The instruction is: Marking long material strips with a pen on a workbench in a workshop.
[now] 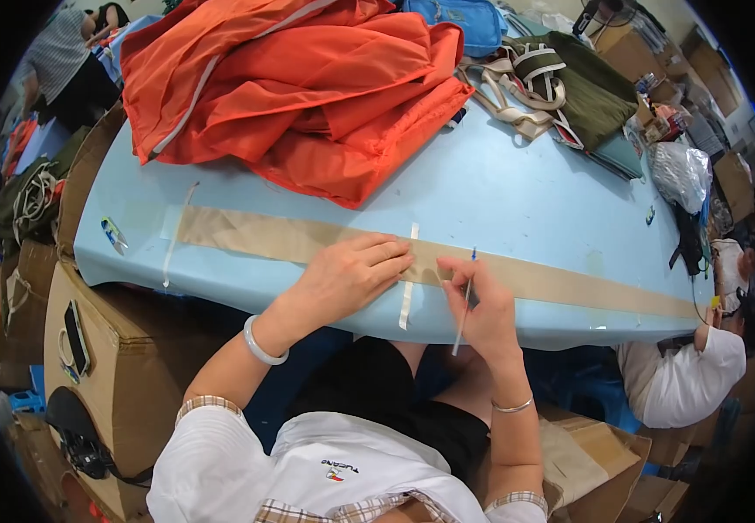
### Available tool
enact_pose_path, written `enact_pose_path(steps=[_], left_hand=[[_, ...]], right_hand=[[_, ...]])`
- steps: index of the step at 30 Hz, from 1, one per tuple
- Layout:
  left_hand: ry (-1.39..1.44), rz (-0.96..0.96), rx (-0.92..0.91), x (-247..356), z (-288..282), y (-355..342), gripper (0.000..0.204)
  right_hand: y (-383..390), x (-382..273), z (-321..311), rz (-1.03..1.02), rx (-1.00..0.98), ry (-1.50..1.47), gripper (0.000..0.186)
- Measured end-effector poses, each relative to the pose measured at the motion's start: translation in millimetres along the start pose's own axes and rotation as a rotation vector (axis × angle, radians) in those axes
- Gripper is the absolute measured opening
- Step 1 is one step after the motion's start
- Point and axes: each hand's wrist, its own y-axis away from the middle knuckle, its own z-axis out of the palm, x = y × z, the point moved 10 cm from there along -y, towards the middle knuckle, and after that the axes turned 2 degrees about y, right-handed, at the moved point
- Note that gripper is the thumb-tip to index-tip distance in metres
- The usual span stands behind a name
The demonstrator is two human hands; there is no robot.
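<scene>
A long beige fabric strip (255, 236) runs across the light blue tabletop (133, 196). My left hand (355, 275) lies on the strip with its fingers flat and close together, just left of a short white tape (405, 309) crossing beneath it. My right hand (486, 309) pinches a slim, clear pen-like stick with a blue tip (458, 336), held over the strip to the right of that tape. Another thin white tape (170, 261) crosses near the strip's left end. A small thread snipper (114, 234) rests on the table at the left.
Heaped orange fabric (290, 96) covers the far table, beside an olive bag with straps (586, 96) and a blue pouch (456, 22). A cardboard box (116, 366) with a phone stands left. One co-worker (682, 375) sits at the right; another (68, 61) stands upper left.
</scene>
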Motion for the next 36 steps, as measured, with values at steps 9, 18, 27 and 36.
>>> enact_pose_path(steps=[9, 18, 27, 36], left_hand=[[0.007, 0.001, 0.015, -1.2, -1.6, -0.8, 0.023], [0.043, -0.002, 0.011, -2.2, -0.2, -1.5, 0.023], [0.057, -0.016, 0.015, -3.3, 0.5, 0.6, 0.023], [0.069, -0.014, 0.008, -3.7, 1.6, 0.3, 0.024]], right_hand=[[-14.8, 36.8, 15.6, 0.384, -0.080, -0.501, 0.027], [-32.2, 40.1, 34.6, 0.415, -0.071, -0.306, 0.012], [-38.8, 28.0, 28.5, 0.247, -0.016, -0.087, 0.008], [-40.9, 27.6, 28.3, 0.253, -0.035, -0.025, 0.007]])
